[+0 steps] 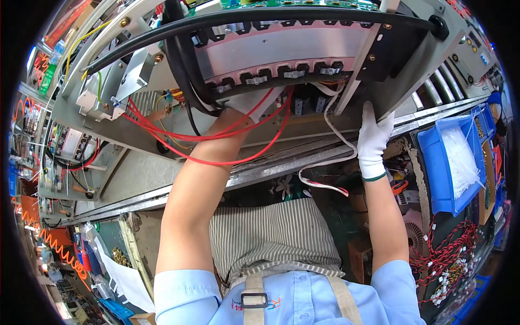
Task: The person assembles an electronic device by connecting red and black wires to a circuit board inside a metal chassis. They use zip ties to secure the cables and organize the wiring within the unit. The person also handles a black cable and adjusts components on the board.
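A metal equipment chassis (265, 130) stands in front of me, with a silver plate and a row of black clamps inside. My left hand (246, 103), in a white glove, reaches into its lower middle below the clamps; its fingers are hidden by the parts. Red wires (216, 162) loop across my left wrist. In another white glove, my right hand (374, 138) grips the lower edge of the chassis's right side panel (406, 76), thumb on the inner face and fingers partly behind it. A white sleeved cable (333, 122) hangs between my hands, its red-tipped end below the rail.
A thick black cable (271, 20) arches over the chassis. Metal rails (281, 168) run along the near edge. At right are a blue bin (436, 168) of white ties and bundled red-black wires (452, 244). Another chassis (73, 157) and an orange coiled hose (65, 246) are at left.
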`<control>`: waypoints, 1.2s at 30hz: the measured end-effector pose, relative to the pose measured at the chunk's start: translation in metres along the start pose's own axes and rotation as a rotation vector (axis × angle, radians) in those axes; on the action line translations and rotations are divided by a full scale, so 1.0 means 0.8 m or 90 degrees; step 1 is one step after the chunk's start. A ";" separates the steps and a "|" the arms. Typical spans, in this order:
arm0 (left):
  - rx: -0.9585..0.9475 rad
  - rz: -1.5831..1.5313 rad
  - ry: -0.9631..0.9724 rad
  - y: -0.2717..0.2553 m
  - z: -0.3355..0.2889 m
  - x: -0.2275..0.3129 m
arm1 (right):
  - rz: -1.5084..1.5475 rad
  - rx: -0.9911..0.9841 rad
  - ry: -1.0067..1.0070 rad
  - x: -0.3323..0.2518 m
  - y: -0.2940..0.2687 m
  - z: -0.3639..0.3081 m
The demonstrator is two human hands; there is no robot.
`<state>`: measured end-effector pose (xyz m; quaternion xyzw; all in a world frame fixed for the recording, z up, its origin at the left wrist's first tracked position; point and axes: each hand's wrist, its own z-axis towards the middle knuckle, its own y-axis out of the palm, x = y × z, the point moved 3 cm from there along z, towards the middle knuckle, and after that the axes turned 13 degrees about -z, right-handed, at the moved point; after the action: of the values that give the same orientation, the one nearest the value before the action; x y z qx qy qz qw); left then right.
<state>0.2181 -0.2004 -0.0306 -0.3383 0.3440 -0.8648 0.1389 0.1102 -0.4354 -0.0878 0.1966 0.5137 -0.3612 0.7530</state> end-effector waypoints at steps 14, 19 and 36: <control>0.226 0.550 0.241 0.045 -0.023 -0.065 | -0.004 -0.033 -0.006 0.006 -0.002 0.000; 0.145 0.326 0.114 0.045 -0.010 -0.052 | 0.015 -0.023 0.008 0.020 -0.008 -0.001; 0.126 0.243 0.044 0.021 -0.010 -0.049 | -0.002 -0.041 0.016 0.016 -0.003 0.003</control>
<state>0.2417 -0.1899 -0.0656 -0.2221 0.3199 -0.8634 0.3208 0.1125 -0.4430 -0.0983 0.1756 0.5347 -0.3433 0.7520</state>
